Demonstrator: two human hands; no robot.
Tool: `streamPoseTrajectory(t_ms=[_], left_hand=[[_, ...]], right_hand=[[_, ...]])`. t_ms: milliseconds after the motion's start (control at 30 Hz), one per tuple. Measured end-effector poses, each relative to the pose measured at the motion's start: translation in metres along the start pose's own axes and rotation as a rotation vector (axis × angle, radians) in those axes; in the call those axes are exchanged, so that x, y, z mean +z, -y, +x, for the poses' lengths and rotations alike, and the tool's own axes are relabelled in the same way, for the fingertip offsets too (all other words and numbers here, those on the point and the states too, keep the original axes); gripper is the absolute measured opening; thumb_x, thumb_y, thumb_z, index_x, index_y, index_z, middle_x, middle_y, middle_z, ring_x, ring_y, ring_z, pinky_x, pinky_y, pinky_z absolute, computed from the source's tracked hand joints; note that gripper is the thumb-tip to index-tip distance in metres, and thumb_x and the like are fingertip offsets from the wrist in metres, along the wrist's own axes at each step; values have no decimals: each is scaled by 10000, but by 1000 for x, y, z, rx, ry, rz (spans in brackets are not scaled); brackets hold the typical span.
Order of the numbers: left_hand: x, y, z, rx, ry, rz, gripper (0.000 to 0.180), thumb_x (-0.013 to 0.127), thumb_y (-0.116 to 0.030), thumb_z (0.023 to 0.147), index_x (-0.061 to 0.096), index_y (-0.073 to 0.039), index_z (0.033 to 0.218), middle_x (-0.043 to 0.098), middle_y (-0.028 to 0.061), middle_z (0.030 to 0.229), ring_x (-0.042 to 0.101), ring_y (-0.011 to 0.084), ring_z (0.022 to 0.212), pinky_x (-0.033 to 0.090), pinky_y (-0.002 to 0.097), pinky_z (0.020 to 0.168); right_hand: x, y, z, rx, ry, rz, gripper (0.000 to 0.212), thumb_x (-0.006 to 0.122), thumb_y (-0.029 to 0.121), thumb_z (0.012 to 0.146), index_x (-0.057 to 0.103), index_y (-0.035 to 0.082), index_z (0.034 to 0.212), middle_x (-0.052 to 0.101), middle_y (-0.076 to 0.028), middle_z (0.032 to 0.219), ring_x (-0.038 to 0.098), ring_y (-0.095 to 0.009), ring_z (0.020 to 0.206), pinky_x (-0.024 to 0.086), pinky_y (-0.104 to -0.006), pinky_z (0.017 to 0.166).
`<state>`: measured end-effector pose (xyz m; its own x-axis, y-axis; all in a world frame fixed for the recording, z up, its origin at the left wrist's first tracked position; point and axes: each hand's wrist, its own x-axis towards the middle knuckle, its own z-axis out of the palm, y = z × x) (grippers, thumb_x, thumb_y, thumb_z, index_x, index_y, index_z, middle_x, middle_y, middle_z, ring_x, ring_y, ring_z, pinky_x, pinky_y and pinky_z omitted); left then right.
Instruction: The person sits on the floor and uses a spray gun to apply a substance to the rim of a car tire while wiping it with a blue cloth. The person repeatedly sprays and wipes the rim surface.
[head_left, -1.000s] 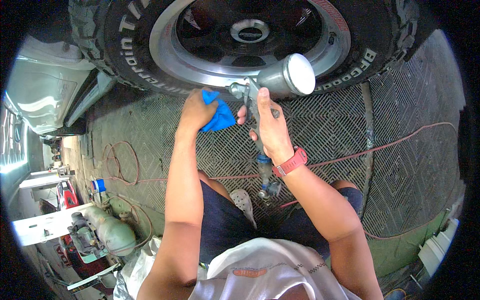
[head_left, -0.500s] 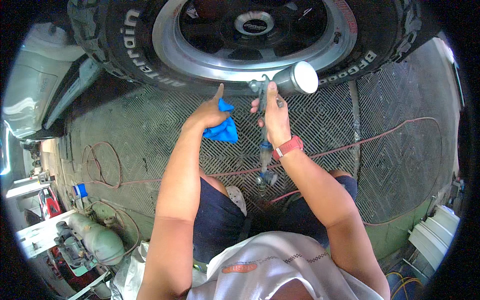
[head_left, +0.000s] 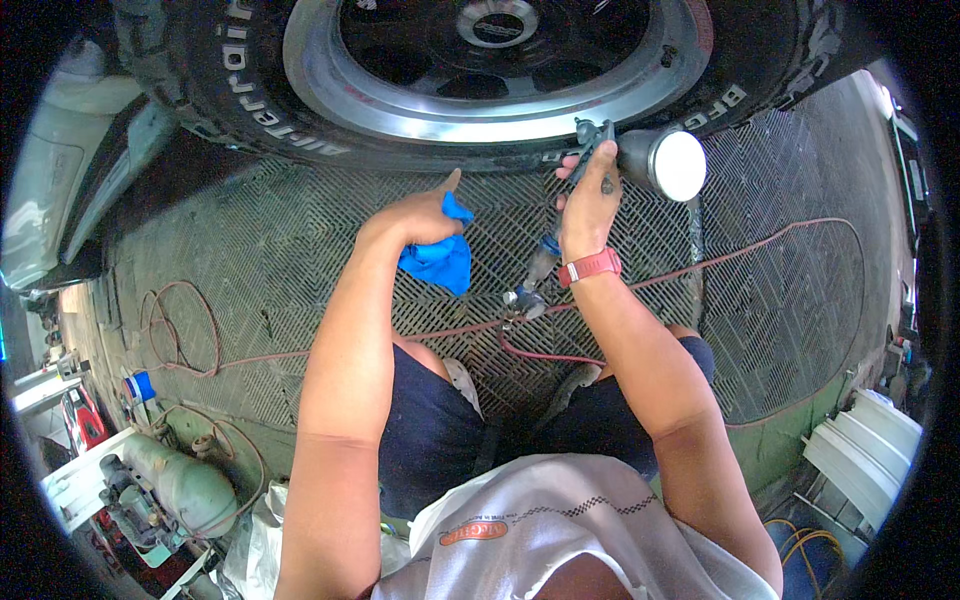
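In front of me stands a big black tire (head_left: 250, 105) with a shiny silver wheel rim (head_left: 420, 125). My right hand (head_left: 592, 195) is wrapped round the handle of a spray gun (head_left: 597, 135), close below the rim. A dark cup (head_left: 640, 155) with a white round end sticks out to the right of the gun. Under its handle hang a clear air filter (head_left: 541, 265) and a small fitting joined to a red hose. My left hand (head_left: 425, 215) is closed on a blue cloth (head_left: 440, 265), its index finger stretched toward the tire's lower sidewall.
The red air hose (head_left: 770, 240) runs across the ridged floor mat (head_left: 300, 230) and coils at left. At lower left is a green air compressor (head_left: 185, 480). White slatted panels (head_left: 865, 445) lie at lower right. A silver car panel (head_left: 85, 170) stands at far left.
My right hand has carried the spray gun to the right and slightly up along the rim. The left hand stays near the tire with the cloth. The view has shifted a little.
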<state>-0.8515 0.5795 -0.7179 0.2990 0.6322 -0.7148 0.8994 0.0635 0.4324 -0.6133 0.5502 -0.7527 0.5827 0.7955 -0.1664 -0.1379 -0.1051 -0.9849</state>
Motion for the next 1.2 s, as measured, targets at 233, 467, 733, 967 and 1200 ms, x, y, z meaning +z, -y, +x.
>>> streamPoseTrajectory(t_ms=[233,467,733,967,1200], left_hand=[[4,0,7,-4,-9,44,1055,707,-309,891,139,-146,1766,582,251,1576,645,384,1364,510,448,1124],[5,4,4,-10,-13,44,1068,748,-390,919,140,-160,1768,592,233,1577,623,390,1392,487,435,1161],[-1,2,-4,-63,25,13,1091,731,-365,888,120,-165,1770,606,258,1547,644,403,1362,509,456,1130],[-4,-6,-11,-85,21,32,1088,749,-388,920,112,-145,1768,586,276,1564,641,406,1360,504,438,1134],[9,30,2,-7,-70,42,1090,744,-397,919,110,-146,1768,611,259,1543,658,397,1338,517,429,1115]], right_hand=[[12,9,-10,309,220,62,691,443,688,1108,688,47,1189,710,-45,898,669,-118,772,447,-269,512],[21,9,-11,365,374,119,781,473,803,1036,659,66,1215,733,-74,935,704,-156,821,442,-272,546],[28,6,-12,267,287,6,754,452,755,1072,674,61,1266,725,-58,946,687,-126,835,442,-263,543],[37,-6,-4,257,253,22,743,448,719,1090,697,30,1211,703,-56,885,648,-125,755,442,-276,505],[62,-16,-3,313,379,34,686,436,725,1093,673,88,1189,716,-35,902,667,-116,788,420,-262,526]])
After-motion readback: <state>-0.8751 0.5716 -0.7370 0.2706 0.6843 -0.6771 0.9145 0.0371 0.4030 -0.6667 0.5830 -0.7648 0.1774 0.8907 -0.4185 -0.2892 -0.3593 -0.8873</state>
